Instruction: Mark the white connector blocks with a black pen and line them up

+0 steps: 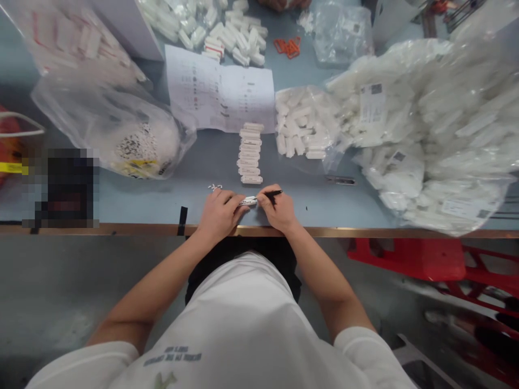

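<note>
Near the table's front edge, my left hand [221, 212] pinches a small white plastic strip [247, 201] with a row of dark dots along it. My right hand [278, 208] is closed around a slim black tool [276, 193] that looks like tweezers, its working end at the strip's right end. Fingers partly cover both the strip and the tool. Tiny white pieces [215, 187] lie loose just beyond my left hand. Straight ahead of my hands, several similar white strips [250, 156] are lined up in a column.
Printed sheets [221, 94] lie behind the column. To its right are an open bag of white parts [302, 121], a snap-off cutter [340, 180] and large filled bags [425, 119]. A clear bag [141, 140] sits left. Orange pieces [287, 47] and loose white parts [239, 38] lie farther back.
</note>
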The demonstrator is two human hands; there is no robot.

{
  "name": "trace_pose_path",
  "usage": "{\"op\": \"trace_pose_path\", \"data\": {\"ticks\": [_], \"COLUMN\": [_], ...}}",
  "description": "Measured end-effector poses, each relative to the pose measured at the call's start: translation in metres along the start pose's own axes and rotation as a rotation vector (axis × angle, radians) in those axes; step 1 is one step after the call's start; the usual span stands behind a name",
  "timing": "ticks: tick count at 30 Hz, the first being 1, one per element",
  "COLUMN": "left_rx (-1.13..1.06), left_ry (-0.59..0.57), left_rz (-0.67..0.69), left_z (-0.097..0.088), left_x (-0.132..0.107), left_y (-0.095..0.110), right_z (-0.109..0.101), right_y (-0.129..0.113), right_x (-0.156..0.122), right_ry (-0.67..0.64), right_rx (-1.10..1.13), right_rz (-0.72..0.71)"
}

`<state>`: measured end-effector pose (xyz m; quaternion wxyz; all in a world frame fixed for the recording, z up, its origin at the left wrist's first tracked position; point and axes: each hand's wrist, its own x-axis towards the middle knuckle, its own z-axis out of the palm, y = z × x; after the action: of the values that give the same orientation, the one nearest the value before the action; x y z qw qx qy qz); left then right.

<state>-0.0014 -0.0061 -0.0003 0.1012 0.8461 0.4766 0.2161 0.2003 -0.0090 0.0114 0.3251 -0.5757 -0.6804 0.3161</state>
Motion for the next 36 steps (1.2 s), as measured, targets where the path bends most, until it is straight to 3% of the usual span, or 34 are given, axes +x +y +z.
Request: {"op": "trace_pose_path", "data": {"ticks": [8,23,36], "left_rx": [-0.014,-0.005,0.011], "left_ry": [-0.025,-0.017,-0.005], "left_rz": [-0.011,-0.001,0.003], "left_z": [0.001,0.001,0.000], "left_x": [-0.001,-0.001,-0.001], "left_y": [-0.002,-0.001,0.000], "right_z": [0.002,0.012,0.006], "right_y": [-0.001,0.003,0.003], "right_x": [0.001,0.004,0.002], "right_ry": [-0.036,-0.055,-0.038], "right_rx": [-0.001,-0.132,-0.045], "right_rz": [0.037,-0.050,-0.042]}}
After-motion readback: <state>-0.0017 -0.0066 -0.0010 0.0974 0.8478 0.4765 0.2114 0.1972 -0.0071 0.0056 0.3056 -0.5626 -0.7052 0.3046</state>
